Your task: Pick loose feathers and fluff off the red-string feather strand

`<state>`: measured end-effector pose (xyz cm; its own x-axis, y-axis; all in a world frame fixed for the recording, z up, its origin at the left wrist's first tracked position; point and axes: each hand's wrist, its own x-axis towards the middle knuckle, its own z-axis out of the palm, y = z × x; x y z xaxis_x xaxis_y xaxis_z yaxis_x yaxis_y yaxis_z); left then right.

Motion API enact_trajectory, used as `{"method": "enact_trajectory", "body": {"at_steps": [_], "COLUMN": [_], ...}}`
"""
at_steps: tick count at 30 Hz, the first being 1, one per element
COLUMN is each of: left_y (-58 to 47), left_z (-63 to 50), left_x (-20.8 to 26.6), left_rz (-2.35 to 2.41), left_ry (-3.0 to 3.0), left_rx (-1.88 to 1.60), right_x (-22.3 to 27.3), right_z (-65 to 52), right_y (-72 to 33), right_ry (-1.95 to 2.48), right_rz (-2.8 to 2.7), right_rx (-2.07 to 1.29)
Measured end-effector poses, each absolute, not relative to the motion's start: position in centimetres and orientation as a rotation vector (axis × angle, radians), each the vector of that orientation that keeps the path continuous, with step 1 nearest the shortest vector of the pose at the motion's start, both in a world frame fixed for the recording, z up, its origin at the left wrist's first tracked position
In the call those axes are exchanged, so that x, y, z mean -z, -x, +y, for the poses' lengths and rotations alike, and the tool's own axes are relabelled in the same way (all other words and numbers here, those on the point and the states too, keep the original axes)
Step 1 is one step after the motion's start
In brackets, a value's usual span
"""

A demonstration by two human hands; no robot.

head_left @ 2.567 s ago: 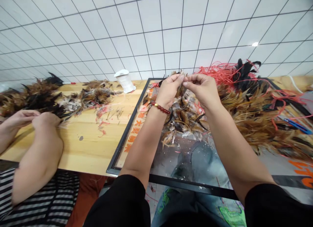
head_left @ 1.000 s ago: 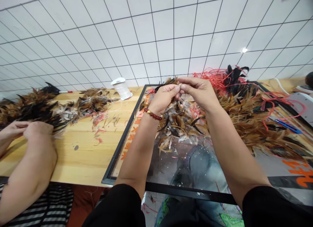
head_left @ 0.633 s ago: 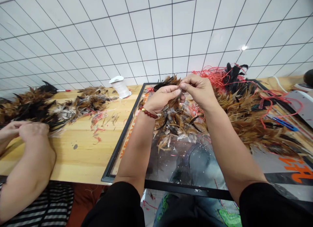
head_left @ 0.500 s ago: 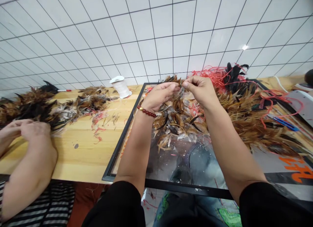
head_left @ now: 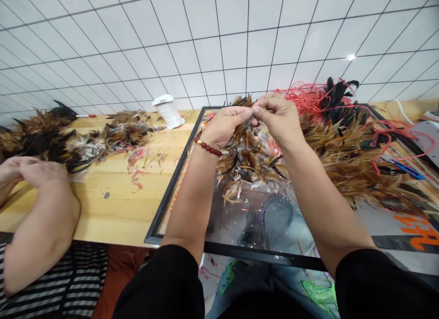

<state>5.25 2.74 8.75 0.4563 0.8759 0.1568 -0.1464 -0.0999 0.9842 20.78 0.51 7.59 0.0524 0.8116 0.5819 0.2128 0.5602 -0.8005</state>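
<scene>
Brown and grey, a feather tuft [head_left: 246, 125] is hanging between your left hand [head_left: 222, 126] and right hand [head_left: 280, 120], both pinching it thumb against finger. From there, a feather pile [head_left: 252, 165] is lying at six o'clock on the clear framed panel [head_left: 221, 220], red strands [head_left: 307, 100] are tangling at three o'clock, and a white spool [head_left: 168, 112] is standing at nine o'clock on the counter [head_left: 128, 213].

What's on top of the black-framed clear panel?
Brown feathers in heaps, with black feathers and red strands toward its far edge. The surface beneath them is covered.
</scene>
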Motion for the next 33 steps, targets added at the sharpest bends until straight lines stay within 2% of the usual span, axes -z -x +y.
{"method": "enact_trajectory", "body": {"at_steps": [5,11,14,18,23,26,29,33], "left_y": [-4.8,-3.3,-2.3,-0.9,2.0,4.0,4.8,3.1], "left_z": [2.3,3.5,4.3,5.0,5.9,5.6,4.3,2.0], "left_x": [-9.0,-9.0,-7.6,-5.4,-6.6,-8.3,-9.2,-9.3], "left_rz": [0.725,0.827,0.886,0.890,0.940,0.947,0.930,0.878], "left_ry": [-1.284,-1.367,-1.354,-1.196,-1.103,-1.070,-1.026,-1.058], "left_rx": [-1.023,-1.109,-1.227,-1.398,-1.540,-1.599,-1.618,-1.486], "right_x": [-8.2,-8.9,-9.2,-8.4,-6.3,-5.7,-6.1,-8.0], "right_z": [-0.2,-1.3,-2.3,-3.6,-4.6,-4.5,-3.6,-2.1], "right_y": [-20.2,-19.7,-19.5,-17.3,-13.7,-13.3,-14.9,-18.9], "right_ry": [0.835,0.920,0.920,0.978,1.223,1.276,1.088,0.849], "right_rz": [-1.459,-1.525,-1.840,-2.572,-2.940,-3.003,-2.950,-2.502], "right_rx": [-0.702,-0.563,-0.659,-0.853,-0.759,-0.640,-0.887,-1.078]}}
